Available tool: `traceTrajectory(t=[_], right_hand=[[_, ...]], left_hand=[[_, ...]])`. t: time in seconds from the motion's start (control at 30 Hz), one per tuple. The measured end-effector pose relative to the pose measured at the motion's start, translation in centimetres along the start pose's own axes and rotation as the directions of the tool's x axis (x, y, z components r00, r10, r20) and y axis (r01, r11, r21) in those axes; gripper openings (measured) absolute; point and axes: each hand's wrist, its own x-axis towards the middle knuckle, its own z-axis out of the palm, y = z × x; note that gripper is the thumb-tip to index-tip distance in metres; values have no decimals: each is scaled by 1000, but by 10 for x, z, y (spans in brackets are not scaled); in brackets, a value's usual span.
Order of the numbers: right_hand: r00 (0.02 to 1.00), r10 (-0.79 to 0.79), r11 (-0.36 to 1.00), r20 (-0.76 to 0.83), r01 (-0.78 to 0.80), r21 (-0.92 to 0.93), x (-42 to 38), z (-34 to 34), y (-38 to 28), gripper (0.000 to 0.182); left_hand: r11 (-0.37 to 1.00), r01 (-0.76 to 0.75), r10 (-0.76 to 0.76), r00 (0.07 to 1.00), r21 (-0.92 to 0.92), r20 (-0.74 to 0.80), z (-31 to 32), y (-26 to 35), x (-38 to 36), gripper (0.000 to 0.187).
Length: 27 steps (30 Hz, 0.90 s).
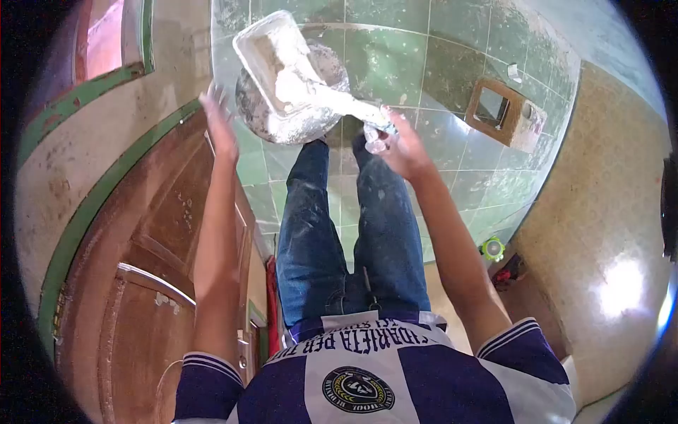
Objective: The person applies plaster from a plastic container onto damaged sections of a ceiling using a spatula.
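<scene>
My right hand (pixel 401 145) is closed around the handle end of a white-coated tool (pixel 339 101). The tool's far end reaches over a white rectangular tray (pixel 244 53), and its exact kind is hidden under the white coating. White paste or powder (pixel 288 42) covers much of the tray's inside. Beneath the tray is a round, white-stained basin (pixel 251 106). My left hand (pixel 220 124) is raised to the left of the tray, fingers stretched out, apart from it and holding nothing. White residue marks the fingers of both hands.
Green tiles (pixel 395 67) with white stains lie under and around my feet. A brown frame-like object (pixel 487 113) is at the right. A wooden door (pixel 152 339) stands at my left, and a small green round object (pixel 492 247) is near my right arm.
</scene>
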Motion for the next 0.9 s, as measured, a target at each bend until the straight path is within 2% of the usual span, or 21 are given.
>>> traceTrajectory(t=[0.07, 0.1, 0.17, 0.23, 0.3, 0.33, 0.37, 0.4, 0.43, 0.5, 0.53, 0.57, 0.6, 0.67, 0.7, 0.73, 0.8, 0.83, 0.87, 0.9], right_hand=[[997, -45, 992, 61, 37, 120, -9, -2, 13, 41], [988, -44, 983, 148, 16, 185, -2, -16, 9, 41], [987, -80, 968, 137, 45, 245, -27, -42, -1, 41], [991, -105, 958, 86, 78, 277, -52, -65, -20, 43], [989, -140, 925, 51, 113, 363, -78, -104, -34, 47], [985, -173, 907, 6, 157, 390, -91, -127, -38, 51], [978, -207, 884, -34, 201, 423, -107, -153, -41, 51], [966, -255, 864, -42, 247, 439, -125, -182, -43, 52], [945, -322, 845, -52, 312, 436, -148, -209, -49, 54], [899, -425, 776, -109, 424, 467, -191, -266, -54, 55], [894, -430, 748, -125, 430, 505, -209, -301, -53, 56], [894, -431, 726, -125, 425, 541, -223, -338, -49, 56], [879, -462, 626, -117, 416, 660, -226, -381, -35, 54], [862, -484, 598, -148, 450, 663, -249, -466, -37, 54], [840, -507, 562, -193, 492, 665, -251, -500, -27, 54], [833, -339, 568, -438, 552, 611, -263, -523, -28, 54], [814, -378, 519, -441, 581, 627, -280, -605, -15, 54], [809, -410, 498, -420, 585, 641, -288, -639, -4, 54], [791, -366, 468, -490, 611, 638, -294, -665, 0, 53], [766, -383, 440, -517, 643, 626, -326, -671, 9, 53]], left_hand=[[997, 83, -82, 996, 8, -31, -29, -21, -28, 76], [990, 87, -75, 991, 114, -113, -41, -5, -49, 77], [918, 285, -257, 957, 277, -133, -46, -38, -82, 66], [924, 110, -145, 987, 365, 72, -52, -83, -115, 49], [889, -93, -52, 952, 449, 301, -30, -103, -136, 41], [878, -119, -53, 939, 463, 340, -6, -103, -145, 41], [835, -40, -176, 926, 549, 335, 26, -107, -154, 35], [773, 24, -294, 899, 634, 325, 66, -112, -160, 31], [773, -37, -283, 873, 633, 396, 117, -114, -164, 31], [814, 80, -390, 808, 575, 440, 217, -118, -182, 31], [810, 49, -385, 797, 585, 465, 262, -126, -184, 31], [826, -160, -241, 766, 541, 596, 310, -139, -182, 31], [804, -349, -104, 715, 481, 692, 354, -154, -177, 31], [809, -401, -34, 698, 430, 715, 473, -184, -169, 30], [735, -432, -76, 714, 523, 696, 534, -189, -165, 29], [660, -452, -118, 726, 600, 677, 603, -188, -173, 28], [662, -555, -120, 585, 503, 802, 729, -216, -190, 33], [605, -638, -115, 523, 477, 845, 786, -236, -197, 35], [542, -714, -113, 461, 443, 880, 841, -257, -202, 38], [461, -818, -45, 365, 343, 930, 883, -254, -236, 39]])
